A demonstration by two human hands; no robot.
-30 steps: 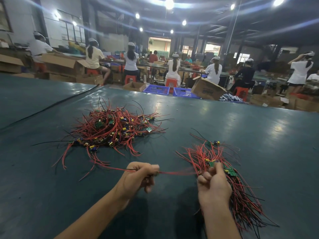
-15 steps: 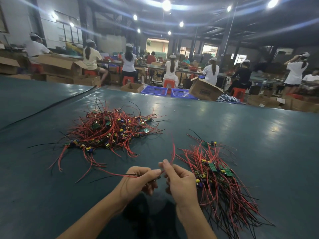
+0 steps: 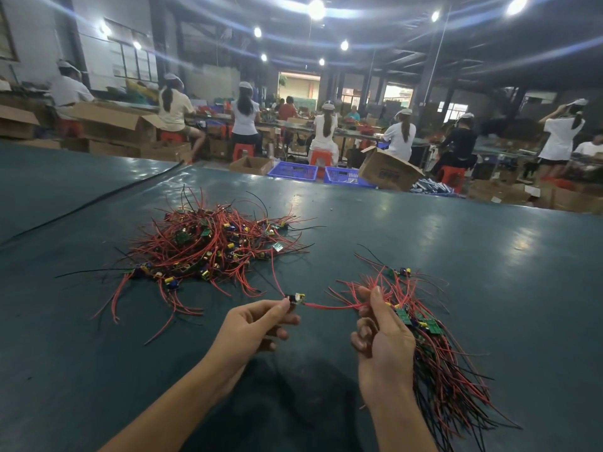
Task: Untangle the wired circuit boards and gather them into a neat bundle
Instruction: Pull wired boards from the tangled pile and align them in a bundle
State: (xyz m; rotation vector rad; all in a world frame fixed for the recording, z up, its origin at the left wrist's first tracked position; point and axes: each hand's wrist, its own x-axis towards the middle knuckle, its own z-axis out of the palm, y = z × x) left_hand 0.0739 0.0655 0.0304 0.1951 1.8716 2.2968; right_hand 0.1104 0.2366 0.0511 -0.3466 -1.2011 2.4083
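Now, left-hand grip [image 3: 251,327] pinching small board [image 3: 295,298], right-hand grip [image 3: 385,340] pinching its red wire [image 3: 329,307]

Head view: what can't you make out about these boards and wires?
Wire ends of the bundle: cut off by head view's bottom edge.
Its gripped part: hidden behind the right hand.
Markings on the small board the left hand pinches: too small.
Wire routes in the pile: hidden by overlap.
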